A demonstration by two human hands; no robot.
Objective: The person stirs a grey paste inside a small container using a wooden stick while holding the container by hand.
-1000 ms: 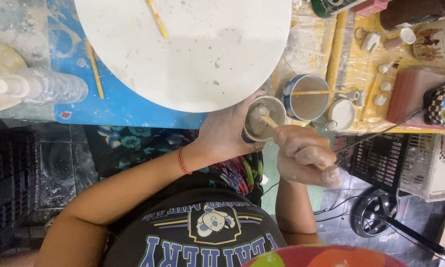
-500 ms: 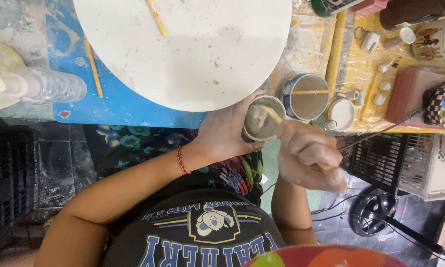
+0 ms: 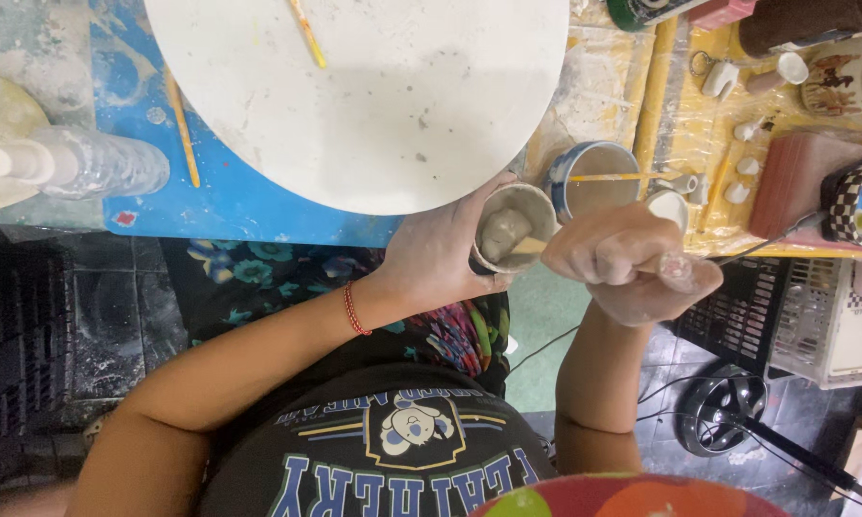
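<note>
Near the body, just off the surface's [image 3: 258, 206] edge, the left hand [image 3: 436, 254] wraps a small cup [image 3: 512, 228] of grey paste. Just right, the right hand [image 3: 632, 258] grips a wooden stick [image 3: 528, 246] dipped into it. Farther off lies a round white board [image 3: 373, 96], with a blue-rimmed bowl [image 3: 593, 177] right of it.

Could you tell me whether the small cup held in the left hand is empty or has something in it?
It has something in it: the small cup shows a pale grey paste inside, with a wooden stick dipped into it.
</note>
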